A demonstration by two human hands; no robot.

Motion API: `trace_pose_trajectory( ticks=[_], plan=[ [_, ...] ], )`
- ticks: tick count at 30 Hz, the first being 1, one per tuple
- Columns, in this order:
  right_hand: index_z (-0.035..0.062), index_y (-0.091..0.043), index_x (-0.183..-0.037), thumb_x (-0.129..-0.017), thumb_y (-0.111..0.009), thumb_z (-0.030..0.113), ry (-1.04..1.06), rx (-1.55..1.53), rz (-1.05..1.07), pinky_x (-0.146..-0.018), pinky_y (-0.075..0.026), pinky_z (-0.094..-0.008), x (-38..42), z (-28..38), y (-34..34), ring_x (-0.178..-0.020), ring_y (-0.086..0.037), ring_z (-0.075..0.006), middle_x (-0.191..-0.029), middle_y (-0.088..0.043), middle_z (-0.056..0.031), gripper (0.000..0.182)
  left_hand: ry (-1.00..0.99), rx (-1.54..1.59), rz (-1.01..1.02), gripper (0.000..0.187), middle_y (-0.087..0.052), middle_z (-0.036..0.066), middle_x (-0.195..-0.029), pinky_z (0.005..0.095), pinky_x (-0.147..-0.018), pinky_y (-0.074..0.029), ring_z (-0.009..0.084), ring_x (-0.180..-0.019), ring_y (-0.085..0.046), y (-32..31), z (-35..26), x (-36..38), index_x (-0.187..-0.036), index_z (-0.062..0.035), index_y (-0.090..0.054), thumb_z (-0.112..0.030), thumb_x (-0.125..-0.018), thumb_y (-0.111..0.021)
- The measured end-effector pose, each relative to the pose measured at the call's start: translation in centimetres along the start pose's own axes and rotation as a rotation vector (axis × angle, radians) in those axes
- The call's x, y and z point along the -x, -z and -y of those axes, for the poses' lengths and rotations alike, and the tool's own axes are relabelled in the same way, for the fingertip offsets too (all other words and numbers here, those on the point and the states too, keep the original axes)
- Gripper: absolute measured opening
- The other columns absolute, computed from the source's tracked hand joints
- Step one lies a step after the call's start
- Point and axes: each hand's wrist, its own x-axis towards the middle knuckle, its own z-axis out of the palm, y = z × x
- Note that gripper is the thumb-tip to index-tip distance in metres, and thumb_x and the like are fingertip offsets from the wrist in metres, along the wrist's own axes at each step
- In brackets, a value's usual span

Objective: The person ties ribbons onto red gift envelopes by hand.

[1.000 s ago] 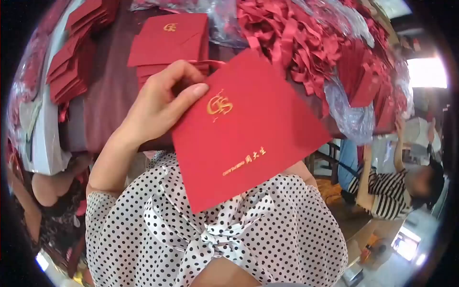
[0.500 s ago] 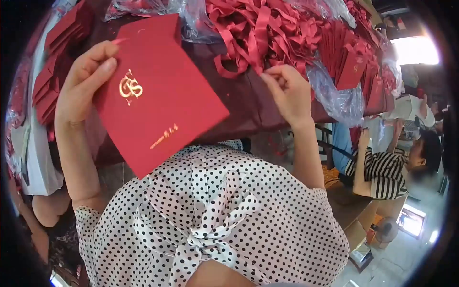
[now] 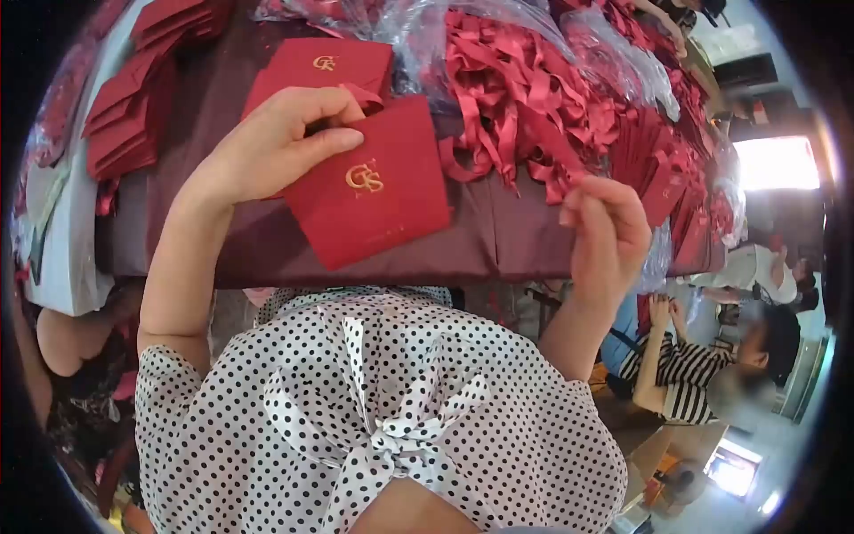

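My left hand (image 3: 289, 147) grips a flat red envelope (image 3: 382, 214) at its upper left edge, thumb on the front. A gold monogram and a faint line of small print mark its face. A loop of red ribbon shows behind my left fingertips. Under and behind lies a stack of similar red envelopes (image 3: 334, 62) on the dark tablecloth. To the right, my right hand (image 3: 614, 231) is closed in a pinch on the end of a red ribbon (image 3: 556, 178), at the lower edge of a tangled ribbon pile (image 3: 529, 98).
More red envelopes (image 3: 133, 116) stand in stacks at the left. Clear plastic wrap (image 3: 414, 40) lies beside the ribbons, with upright red pieces (image 3: 663, 178) at the right. A person in a striped top (image 3: 689, 383) sits to the right; another person's arm shows at lower left.
The envelope has moved away from my body, rightward and lower over the table, uncovering the stack behind. My right hand has shifted right and down with the ribbon; the camera view has also shifted.
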Motion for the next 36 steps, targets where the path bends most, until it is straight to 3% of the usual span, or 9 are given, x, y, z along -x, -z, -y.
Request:
trace_pose_trajectory(
  ticks=[7,10,15,17,22,24,28,33,36],
  plan=[
    [-0.0046,-0.061,-0.104,-0.075,-0.071,0.007,0.321,-0.388,0.119,-0.058,-0.047,-0.0241,0.6,3.9,-2.1,-0.064,-0.058,-0.017,-0.078,-0.058,-0.0098,0.033,0.118,0.202,0.093,0.008,-0.05,-0.004,-0.08,0.02,-0.069,-0.039,0.0036,-0.076,-0.044,-1.7,1.3,1.5,-0.093,-0.0008,-0.053,-0.006,-0.089,-0.058],
    [0.0,-0.067,-0.091,-0.073,-0.072,0.003,0.637,0.159,0.122,-0.064,-0.047,-0.0279,-1.4,3.4,-3.4,-0.073,-0.059,-0.0175,-0.077,-0.057,-0.0106,0.019,0.102,0.318,0.112,0.008,-0.052,-0.004,-0.083,0.0203,-0.071,-0.039,0.0036,-0.079,-0.045,-2.3,2.7,1.6,-0.094,-0.0012,-0.053,-0.005,-0.089,-0.058],
    [0.0034,-0.067,-0.095,-0.08,-0.066,0.001,0.103,0.103,0.503,-0.064,-0.046,-0.0294,-1.0,1.4,-8.9,-0.07,-0.058,-0.0192,-0.079,-0.061,-0.0078,0.016,0.218,0.462,0.149,0.008,-0.054,-0.003,-0.09,0.0202,-0.077,-0.04,0.0036,-0.085,-0.047,-2.5,3.4,1.8,-0.094,-0.0028,-0.053,-0.007,-0.089,-0.058],
    [0.0033,-0.065,-0.1,-0.085,-0.062,0.001,0.208,0.183,0.566,-0.063,-0.047,-0.0276,-1.1,-0.2,-10.2,-0.071,-0.059,-0.0192,-0.079,-0.061,-0.0096,0.016,0.247,0.598,0.19,0.011,-0.055,-0.003,-0.093,0.0199,-0.079,-0.04,0.0039,-0.087,-0.048,-2.5,3.9,1.8,-0.097,-0.0032,-0.055,-0.008,-0.088,-0.059],
    [0.0013,-0.063,-0.102,-0.088,-0.062,0.003,0.094,0.066,0.539,-0.063,-0.046,-0.025,0.0,-2.0,-11.0,-0.07,-0.059,-0.0149,-0.081,-0.062,-0.0088,0.015,0.288,0.895,0.26,0.017,-0.059,-0.002,-0.096,0.0204,-0.083,-0.042,0.0057,-0.09,-0.053,-2.5,4.2,2.0,-0.102,-0.0023,-0.058,-0.008,-0.087,-0.062],
    [0.0005,-0.063,-0.097,-0.089,-0.063,0.007,-0.14,-0.176,0.444,-0.062,-0.046,-0.0239,0.5,-2.1,-11.1,-0.069,-0.058,-0.0097,-0.082,-0.063,-0.007,0.011,0.295,0.954,0.284,0.019,-0.06,-0.002,-0.096,0.0206,-0.084,-0.043,0.0064,-0.091,-0.055,-2.4,4.5,2.0,-0.103,-0.002,-0.058,-0.008,-0.086,-0.063],
    [0.0005,-0.062,-0.093,-0.089,-0.065,0.01,-0.141,-0.075,0.52,-0.061,-0.046,-0.0226,0.3,-1.8,-10.3,-0.07,-0.057,-0.0062,-0.085,-0.063,-0.0054,0.011,0.247,0.945,0.34,0.018,-0.062,-0.001,-0.095,0.0211,-0.084,-0.044,0.0067,-0.09,-0.056,-2.3,4.9,1.8,-0.1,-0.0023,-0.06,-0.009,-0.084,-0.066],
    [0.0034,-0.064,-0.09,-0.085,-0.068,0.011,0.159,0.005,0.498,-0.06,-0.046,-0.0244,-0.1,-1.8,-10.6,-0.068,-0.057,-0.0122,-0.081,-0.063,-0.0048,0.01,0.223,0.954,0.352,0.017,-0.062,-0.001,-0.095,0.0213,-0.083,-0.044,0.006,-0.089,-0.056,-2.3,5.0,1.9,-0.098,-0.0028,-0.06,-0.01,-0.085,-0.067],
    [0.0047,-0.065,-0.09,-0.084,-0.069,0.012,0.102,0.021,0.498,-0.06,-0.046,-0.0255,0.1,-1.6,-10.5,-0.068,-0.057,-0.0148,-0.081,-0.062,-0.005,0.011,0.223,0.949,0.343,0.017,-0.062,-0.002,-0.094,0.021,-0.082,-0.044,0.0056,-0.088,-0.056,-2.5,4.9,1.9,-0.098,-0.0031,-0.06,-0.01,-0.085,-0.067]
  ],
)
